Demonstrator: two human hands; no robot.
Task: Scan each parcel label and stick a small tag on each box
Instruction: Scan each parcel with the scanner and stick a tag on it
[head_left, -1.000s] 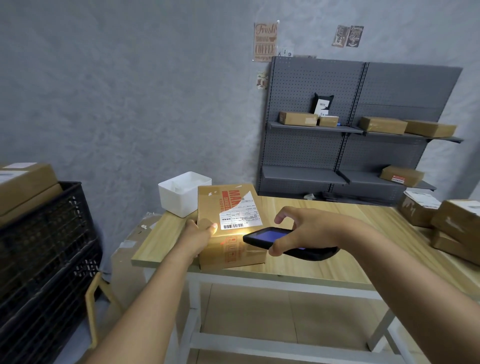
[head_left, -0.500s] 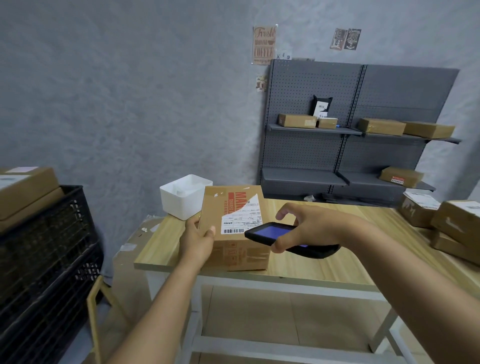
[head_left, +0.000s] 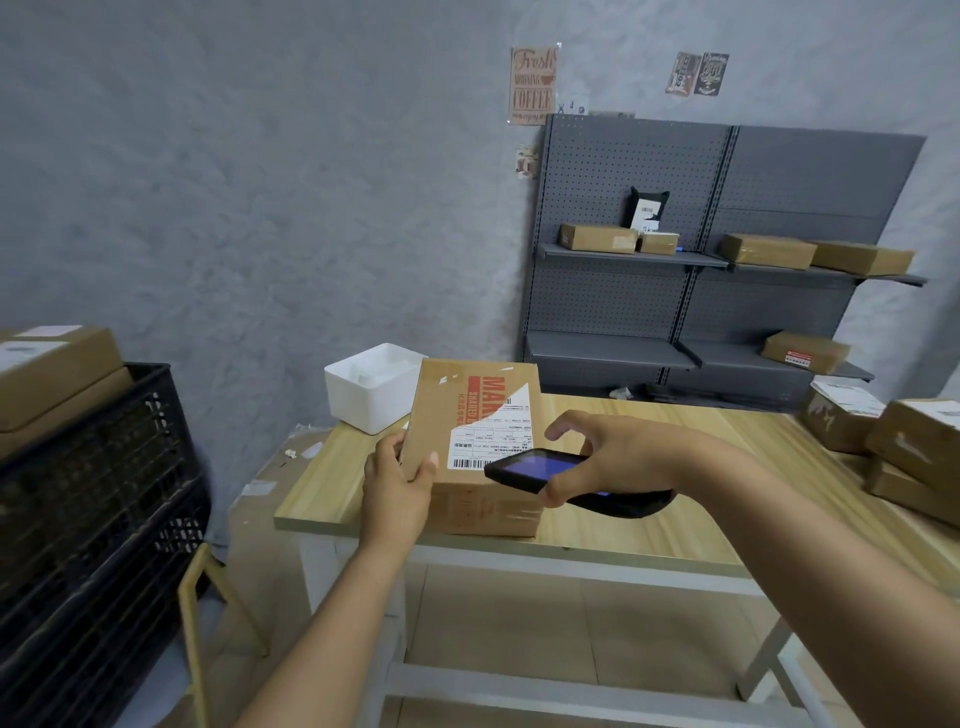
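Parcel box (head_left: 470, 431) sitting at the near left corner of the wooden table (head_left: 649, 525), tilted up at its left edge so the top face is leaning toward the camera. White shipping label (head_left: 496, 436) lying across that face, barcode along its near edge. No small tag showing on the box as far as can be seen.

Left hand (head_left: 397, 480) gripping the box's near left corner, thumb lying on top, fingers curling underneath. Right hand (head_left: 618, 457) closing around a black handheld scanner (head_left: 566, 480), its lit blue screen facing up and its nose hovering just beside the barcode, overlapping the label's right corner.

Judging progress: scanning of this box appearing to be underway; whether the read has registered cannot be told. Tagging looking not yet done.

White bin (head_left: 371, 387) standing just behind the box, contents unclear. More boxes (head_left: 904, 447) waiting at the table's right end, others stacked on a black crate (head_left: 98, 499) at left, so much of the job likely remaining.
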